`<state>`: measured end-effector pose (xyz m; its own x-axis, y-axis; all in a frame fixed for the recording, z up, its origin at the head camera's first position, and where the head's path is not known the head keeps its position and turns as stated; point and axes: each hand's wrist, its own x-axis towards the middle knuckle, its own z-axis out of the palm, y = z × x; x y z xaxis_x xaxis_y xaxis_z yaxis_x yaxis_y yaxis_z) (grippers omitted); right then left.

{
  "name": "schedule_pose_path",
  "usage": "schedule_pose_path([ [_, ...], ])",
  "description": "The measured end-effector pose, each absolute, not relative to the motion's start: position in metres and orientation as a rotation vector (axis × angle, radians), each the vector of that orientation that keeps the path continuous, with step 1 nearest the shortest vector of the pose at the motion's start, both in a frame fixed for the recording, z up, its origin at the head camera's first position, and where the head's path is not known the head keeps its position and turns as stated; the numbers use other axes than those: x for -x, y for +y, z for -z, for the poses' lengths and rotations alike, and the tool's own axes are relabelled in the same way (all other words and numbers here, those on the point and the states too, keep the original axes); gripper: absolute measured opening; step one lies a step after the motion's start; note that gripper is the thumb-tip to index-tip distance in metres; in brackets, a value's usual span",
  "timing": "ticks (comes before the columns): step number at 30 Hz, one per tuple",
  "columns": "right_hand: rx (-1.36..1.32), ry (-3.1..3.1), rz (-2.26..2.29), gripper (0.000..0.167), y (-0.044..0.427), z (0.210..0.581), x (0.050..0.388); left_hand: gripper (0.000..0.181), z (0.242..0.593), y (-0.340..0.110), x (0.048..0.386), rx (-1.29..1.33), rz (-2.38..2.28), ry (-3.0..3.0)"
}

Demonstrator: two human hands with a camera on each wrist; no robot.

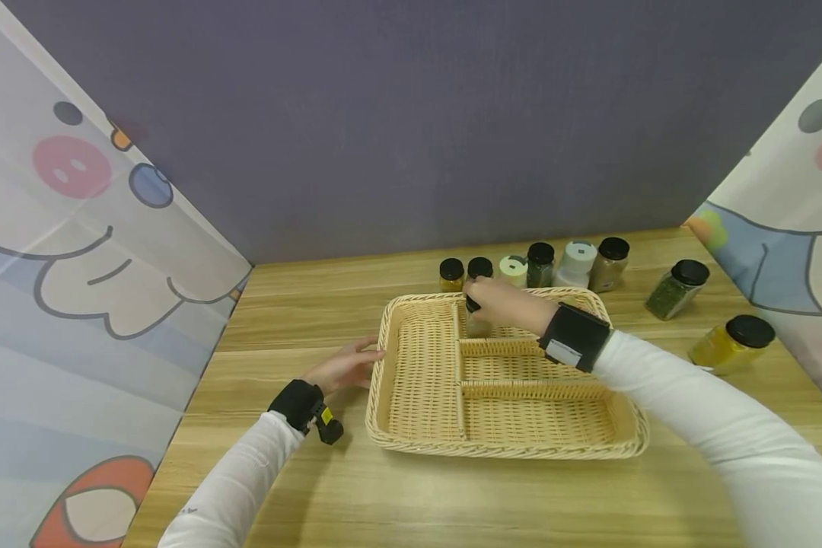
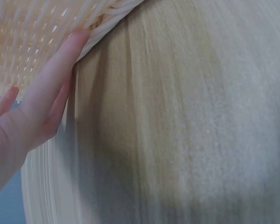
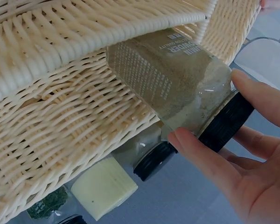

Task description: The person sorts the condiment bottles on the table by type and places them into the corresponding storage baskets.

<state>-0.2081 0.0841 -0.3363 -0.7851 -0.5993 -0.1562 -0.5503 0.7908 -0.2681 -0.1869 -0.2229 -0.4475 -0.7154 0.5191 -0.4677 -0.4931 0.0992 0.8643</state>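
My right hand grips a clear spice jar of greyish-brown powder by its neck, just under the black lid. Printed lettering on the jar includes the word "POWDER". It is inside the back compartment of a woven basket, seen tilted in the right wrist view. At the basket's left side, my left hand rests its fingers against the outer wall and rim, fingers fairly straight in the left wrist view. Low woven dividers split the basket into several compartments.
Behind the basket stands a row of jars, among them an orange-brown one, a pale-yellow-lidded one and a white-topped one. A green herb jar and a yellow jar are at the right. A dark panel rises behind the table.
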Motion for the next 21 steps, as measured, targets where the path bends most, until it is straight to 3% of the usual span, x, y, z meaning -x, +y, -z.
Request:
schedule_pose_path([
  [21, 0.872, 2.752, 0.299, 0.048, 0.075, 0.348, 0.209, 0.060, 0.429, -0.220, 0.180, -0.085, -1.675, 1.625],
])
